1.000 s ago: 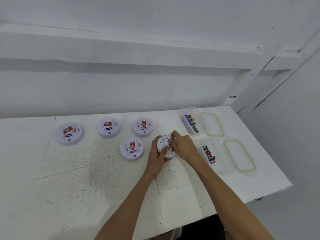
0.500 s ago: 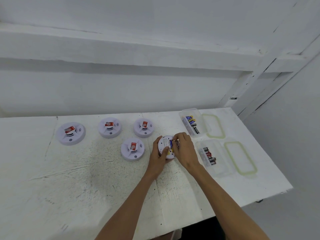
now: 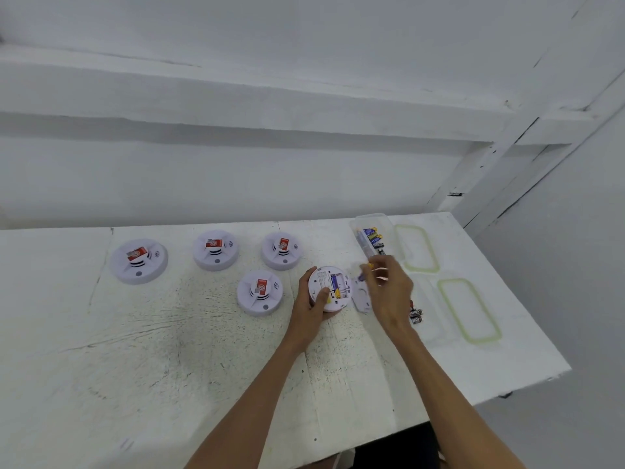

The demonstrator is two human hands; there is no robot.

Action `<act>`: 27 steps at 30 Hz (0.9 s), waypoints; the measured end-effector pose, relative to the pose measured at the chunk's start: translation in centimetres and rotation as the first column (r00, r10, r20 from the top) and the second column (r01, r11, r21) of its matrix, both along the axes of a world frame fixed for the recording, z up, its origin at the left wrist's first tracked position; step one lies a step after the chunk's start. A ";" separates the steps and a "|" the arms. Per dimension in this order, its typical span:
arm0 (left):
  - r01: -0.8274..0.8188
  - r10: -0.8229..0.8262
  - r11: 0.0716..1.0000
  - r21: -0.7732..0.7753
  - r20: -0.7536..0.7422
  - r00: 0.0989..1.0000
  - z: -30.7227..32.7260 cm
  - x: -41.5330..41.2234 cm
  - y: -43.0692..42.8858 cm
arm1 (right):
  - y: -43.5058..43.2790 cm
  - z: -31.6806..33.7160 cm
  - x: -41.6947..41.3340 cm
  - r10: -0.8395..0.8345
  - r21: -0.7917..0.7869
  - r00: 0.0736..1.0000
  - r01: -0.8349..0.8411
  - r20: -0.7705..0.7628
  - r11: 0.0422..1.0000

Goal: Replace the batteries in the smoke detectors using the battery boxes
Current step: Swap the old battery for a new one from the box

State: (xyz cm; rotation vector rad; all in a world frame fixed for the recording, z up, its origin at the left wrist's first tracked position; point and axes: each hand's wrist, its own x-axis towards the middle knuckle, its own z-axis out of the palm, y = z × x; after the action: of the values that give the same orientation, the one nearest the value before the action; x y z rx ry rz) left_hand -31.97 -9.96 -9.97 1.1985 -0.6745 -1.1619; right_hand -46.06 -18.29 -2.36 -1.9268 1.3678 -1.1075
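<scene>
Spreading across most of my view, the white table carries everything. Four smoke detectors sit face up toward its far edge: one at the far left, two more along the back, and a fourth nearer me, just left of my left hand. That hand grips the rim of a fifth detector, turned underside up with its battery bay exposed and a blue cell showing inside. Its loose cover lies on the table just to the right, partly behind my right hand, which is blurred but pinches a small purple-and-yellow battery at the fingertips, lifted off the table.

By the far right corner stands a clear battery box holding blue and yellow cells, its green-rimmed lid beside it. A second clear box, nearer the right edge, is mostly hidden by my right wrist; dark cells show in it, and its lid lies alongside.
</scene>
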 end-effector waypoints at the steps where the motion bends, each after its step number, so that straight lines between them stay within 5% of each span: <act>1: 0.007 -0.007 1.000 0.000 0.000 1.000 0.0 0.0 0.0 | -0.2 0.5 -0.8 -0.082 0.012 0.995 0.082 0.057 0.997; 5: 0.029 -0.029 1.000 0.004 0.013 1.000 -0.1 0.1 0.0 | -1.1 1.5 -5.0 -0.327 0.152 0.942 0.312 0.082 0.938; 14: 0.046 -0.045 0.999 -0.002 0.009 0.999 -0.2 0.1 -0.2 | -0.5 -1.7 -11.0 -0.233 0.318 0.841 0.420 -0.488 0.850; 27: 0.044 -0.044 0.999 0.006 0.008 0.999 -0.4 0.1 -0.1 | -0.6 -2.9 -11.2 -0.173 0.342 0.816 0.410 -0.552 0.845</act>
State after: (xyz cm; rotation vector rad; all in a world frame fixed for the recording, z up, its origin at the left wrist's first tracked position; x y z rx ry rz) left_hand -31.87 -10.09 -10.38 1.1987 -0.7071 -1.1967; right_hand -57.22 -18.88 -5.25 -1.7377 2.0624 -0.3326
